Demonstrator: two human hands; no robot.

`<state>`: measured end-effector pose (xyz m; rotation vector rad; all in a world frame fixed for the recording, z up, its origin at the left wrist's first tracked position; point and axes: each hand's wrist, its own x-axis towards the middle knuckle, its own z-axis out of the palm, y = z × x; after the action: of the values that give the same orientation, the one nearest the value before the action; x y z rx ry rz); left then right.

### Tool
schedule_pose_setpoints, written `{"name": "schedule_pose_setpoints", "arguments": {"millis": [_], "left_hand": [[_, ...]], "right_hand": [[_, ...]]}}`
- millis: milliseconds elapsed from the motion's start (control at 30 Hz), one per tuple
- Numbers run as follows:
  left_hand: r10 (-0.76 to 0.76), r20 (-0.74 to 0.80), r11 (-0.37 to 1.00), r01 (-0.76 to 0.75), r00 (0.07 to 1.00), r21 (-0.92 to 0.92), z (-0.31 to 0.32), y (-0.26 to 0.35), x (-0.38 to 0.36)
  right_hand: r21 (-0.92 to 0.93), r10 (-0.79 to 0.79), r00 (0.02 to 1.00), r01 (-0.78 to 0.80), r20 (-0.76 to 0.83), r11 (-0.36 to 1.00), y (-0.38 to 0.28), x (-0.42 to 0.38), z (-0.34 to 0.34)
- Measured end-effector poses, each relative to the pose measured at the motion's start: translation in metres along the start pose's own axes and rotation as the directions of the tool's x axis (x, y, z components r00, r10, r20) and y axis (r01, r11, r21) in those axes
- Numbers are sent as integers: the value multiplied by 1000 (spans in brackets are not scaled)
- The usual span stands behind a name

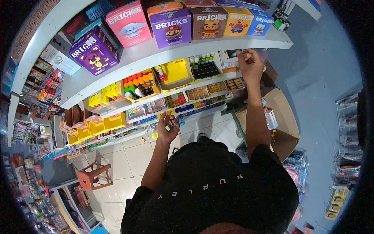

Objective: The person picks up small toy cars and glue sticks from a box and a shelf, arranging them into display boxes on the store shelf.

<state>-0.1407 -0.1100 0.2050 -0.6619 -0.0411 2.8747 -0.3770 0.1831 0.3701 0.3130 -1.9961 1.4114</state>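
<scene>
My left hand (166,134) is palm up with curled fingers around a small pale-green and white item (168,127), too small to name surely. It hangs in front of the lower shelves. My right hand (251,67) is raised at the right end of the shelving, just under the top shelf's edge. Its fingers are bent together near a white box (229,58), and what they hold, if anything, I cannot make out. Left of it stands a black tray of glue sticks (204,69), then a yellow box (175,75) with one red-capped bottle (162,74) inside.
Several BRICKS boxes (171,29) line the white top shelf (163,52). Orange- and red-capped bottles (138,81) and yellow ones (105,95) fill bins below. An open cardboard box (286,121) stands right of my body. A reddish plastic stool (94,175) is on the tiled floor.
</scene>
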Motion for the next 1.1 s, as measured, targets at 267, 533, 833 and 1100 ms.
{"name": "schedule_pose_setpoints", "arguments": {"millis": [267,533,833,1100], "left_hand": [[155,1,984,-154,988,94,14,-9,7],[301,2,913,-289,954,288,29,-18,6],[436,4,859,-417,900,296,22,-22,-16],[441,-224,897,-420,869,134,-38,-19,-19]], "right_hand": [[132,-51,981,27,185,991,-40,-71,17],[171,-74,336,-271,939,947,-87,-192,70],[130,16,316,-435,949,891,-57,-226,100],[24,263,189,-850,946,526,-42,-237,102]]}}
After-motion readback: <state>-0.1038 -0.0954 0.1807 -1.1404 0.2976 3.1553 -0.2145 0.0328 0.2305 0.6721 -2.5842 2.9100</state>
